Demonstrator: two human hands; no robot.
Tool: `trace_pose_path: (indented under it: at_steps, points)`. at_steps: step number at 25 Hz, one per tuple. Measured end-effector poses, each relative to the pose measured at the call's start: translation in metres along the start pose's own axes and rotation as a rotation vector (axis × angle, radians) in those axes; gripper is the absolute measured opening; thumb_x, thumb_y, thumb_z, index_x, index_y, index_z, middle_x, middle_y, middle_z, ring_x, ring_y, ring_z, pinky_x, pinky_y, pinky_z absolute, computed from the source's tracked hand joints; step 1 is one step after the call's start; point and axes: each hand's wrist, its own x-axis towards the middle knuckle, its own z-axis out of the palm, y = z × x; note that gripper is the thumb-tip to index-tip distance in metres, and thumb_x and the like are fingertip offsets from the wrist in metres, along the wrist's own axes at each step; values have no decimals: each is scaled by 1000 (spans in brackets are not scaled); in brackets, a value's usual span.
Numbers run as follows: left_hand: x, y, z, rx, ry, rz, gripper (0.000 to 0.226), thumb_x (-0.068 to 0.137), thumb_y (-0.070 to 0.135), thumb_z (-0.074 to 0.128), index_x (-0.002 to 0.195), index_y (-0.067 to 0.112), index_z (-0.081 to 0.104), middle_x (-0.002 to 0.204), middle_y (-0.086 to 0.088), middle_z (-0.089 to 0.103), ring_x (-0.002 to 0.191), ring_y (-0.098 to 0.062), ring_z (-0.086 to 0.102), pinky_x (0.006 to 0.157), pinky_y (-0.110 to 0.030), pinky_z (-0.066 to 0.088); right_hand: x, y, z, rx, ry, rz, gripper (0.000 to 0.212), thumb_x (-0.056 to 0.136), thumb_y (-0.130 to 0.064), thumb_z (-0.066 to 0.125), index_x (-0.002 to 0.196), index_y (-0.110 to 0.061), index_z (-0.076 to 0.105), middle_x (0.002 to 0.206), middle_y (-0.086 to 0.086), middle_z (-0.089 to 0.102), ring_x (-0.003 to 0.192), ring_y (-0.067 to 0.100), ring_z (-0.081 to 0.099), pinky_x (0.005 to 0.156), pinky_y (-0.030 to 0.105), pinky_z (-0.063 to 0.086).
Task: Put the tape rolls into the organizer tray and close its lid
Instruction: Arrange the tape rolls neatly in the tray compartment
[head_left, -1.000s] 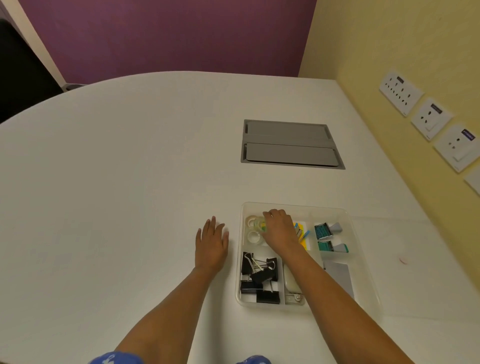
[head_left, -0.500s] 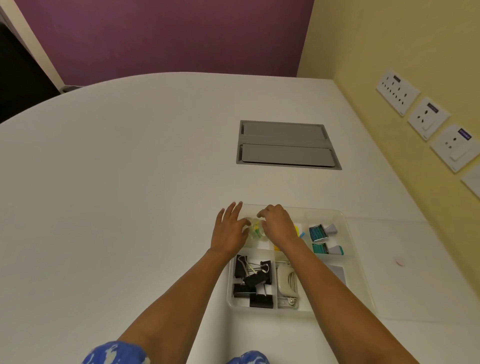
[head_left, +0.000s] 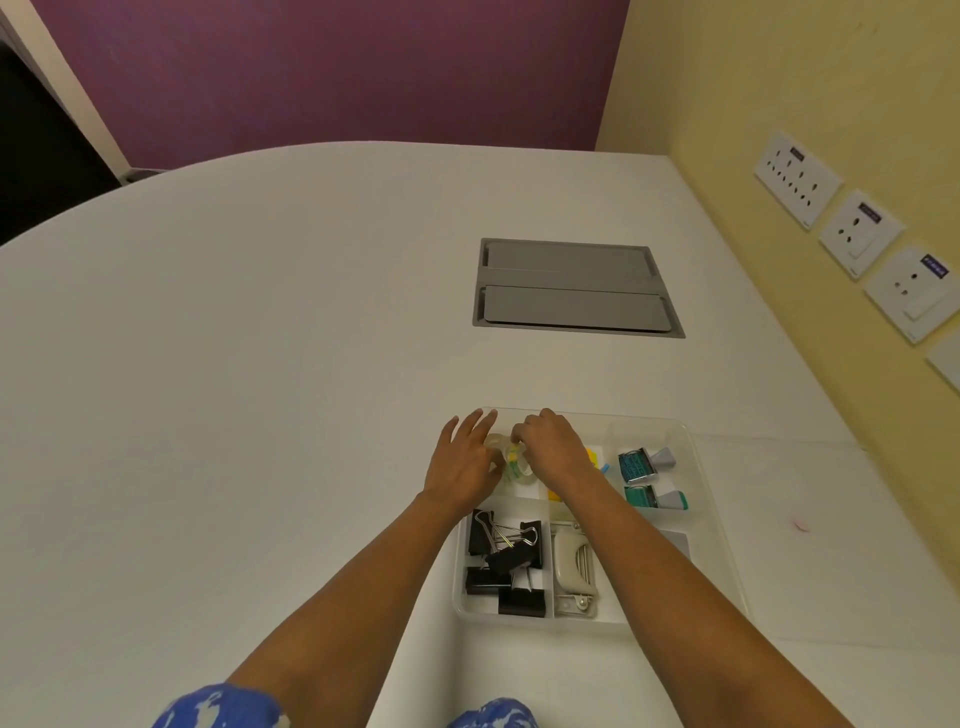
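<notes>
A clear plastic organizer tray (head_left: 698, 483) lies on the white table near me. Clear tape rolls (head_left: 514, 465) sit in its far left compartment, mostly hidden by my hands. My left hand (head_left: 462, 462) rests over the tray's left edge with fingers spread, touching the rolls. My right hand (head_left: 553, 449) is over the same compartment with its fingertips pinched on a tape roll. The clear lid (head_left: 810, 540) lies flat on the table to the right of the tray.
Black binder clips (head_left: 506, 564) fill the near left compartment, a beige stapler-like tool (head_left: 571, 569) lies beside them, and two teal stamps (head_left: 649, 480) sit at the far right. A grey cable hatch (head_left: 574, 288) is set into the table beyond. The yellow wall with sockets (head_left: 860, 234) stands right.
My left hand moved from the table beside the tray onto the tape compartment, joining my right hand there. My right hand stayed over the tape rolls.
</notes>
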Motion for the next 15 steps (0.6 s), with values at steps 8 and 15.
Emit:
trace_pose_path:
  at_steps: [8, 15]
  points:
    - [-3, 0, 3, -61, 35, -29, 26, 94, 30, 50, 111, 22, 67, 156, -5, 25, 146, -21, 15, 118, -38, 12, 0, 3, -6, -75, -34, -47, 24, 90, -5, 51, 113, -6, 58, 115, 14, 64, 110, 31, 52, 89, 37, 40]
    - [2, -3, 5, -87, 75, -112, 25, 94, 25, 51, 114, 19, 65, 156, -8, 25, 146, -23, 16, 117, -38, 16, -5, -10, -6, -265, -136, -91, 26, 91, -2, 49, 115, -5, 58, 119, 14, 61, 117, 31, 50, 100, 36, 35]
